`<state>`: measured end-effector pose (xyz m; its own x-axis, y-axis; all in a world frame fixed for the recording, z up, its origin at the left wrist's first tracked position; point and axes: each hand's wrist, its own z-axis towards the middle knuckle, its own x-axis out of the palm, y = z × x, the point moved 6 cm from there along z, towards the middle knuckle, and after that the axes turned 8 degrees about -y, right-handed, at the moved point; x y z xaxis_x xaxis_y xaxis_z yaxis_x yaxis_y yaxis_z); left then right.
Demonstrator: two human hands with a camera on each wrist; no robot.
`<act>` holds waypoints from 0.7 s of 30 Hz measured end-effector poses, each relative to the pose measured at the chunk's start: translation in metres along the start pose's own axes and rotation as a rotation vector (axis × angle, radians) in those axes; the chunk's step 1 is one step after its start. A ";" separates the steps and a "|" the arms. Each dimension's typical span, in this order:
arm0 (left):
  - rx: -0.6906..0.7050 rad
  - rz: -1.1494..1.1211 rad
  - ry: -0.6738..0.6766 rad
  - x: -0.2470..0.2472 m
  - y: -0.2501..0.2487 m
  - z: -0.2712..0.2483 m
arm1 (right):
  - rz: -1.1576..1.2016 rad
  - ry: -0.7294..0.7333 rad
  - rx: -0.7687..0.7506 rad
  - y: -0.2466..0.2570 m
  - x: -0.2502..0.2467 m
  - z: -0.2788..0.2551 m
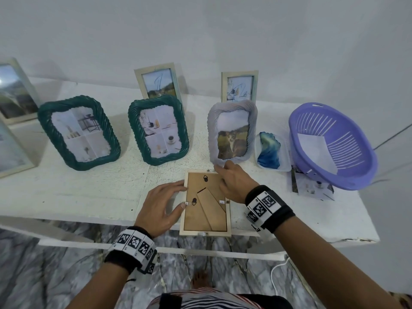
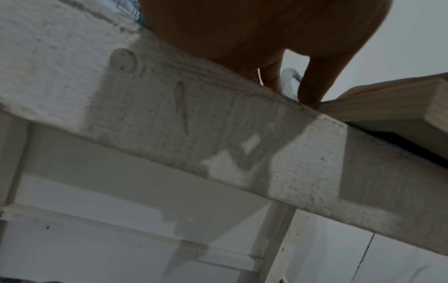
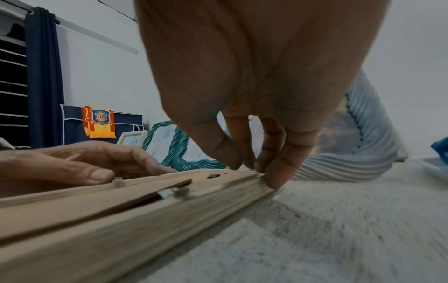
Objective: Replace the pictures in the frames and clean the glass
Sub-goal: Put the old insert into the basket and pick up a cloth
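Note:
A pale wooden frame [image 1: 206, 204] lies face down at the white table's [image 1: 89, 192] front edge, its brown backing board and fold-out stand facing up. My left hand [image 1: 178, 195] rests along its left rail, fingers fairly straight, with the thumb pressing the small metal tab [image 1: 186, 204] there. My right hand [image 1: 223, 178] pinches the far right corner of the rail. In the right wrist view the right fingertips [image 3: 274, 178] bunch on the frame [image 3: 145, 210], and the left hand [image 3: 84, 164] lies flat on the backing. In the left wrist view a corner of the frame [image 2: 378, 107] juts past the table edge.
Two green rope frames [image 1: 79, 132] [image 1: 158, 130] and a grey ribbed frame with a cat picture [image 1: 233, 132] stand just behind. Pale frames [image 1: 158, 82] [image 1: 239, 86] lean on the wall. At right are a clear tray with a blue cloth [image 1: 269, 150], a purple basket [image 1: 332, 146] and loose prints [image 1: 312, 186].

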<state>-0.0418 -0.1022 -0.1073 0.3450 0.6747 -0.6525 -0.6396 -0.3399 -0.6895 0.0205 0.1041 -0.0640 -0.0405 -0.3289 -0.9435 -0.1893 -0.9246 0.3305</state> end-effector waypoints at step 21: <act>0.002 0.008 0.024 0.002 0.004 0.001 | 0.170 -0.011 0.097 0.011 -0.004 -0.032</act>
<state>-0.0446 -0.1014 -0.1110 0.3567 0.6559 -0.6652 -0.6434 -0.3438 -0.6840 0.0499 0.0897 -0.0556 -0.0908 -0.4763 -0.8746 -0.2722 -0.8329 0.4819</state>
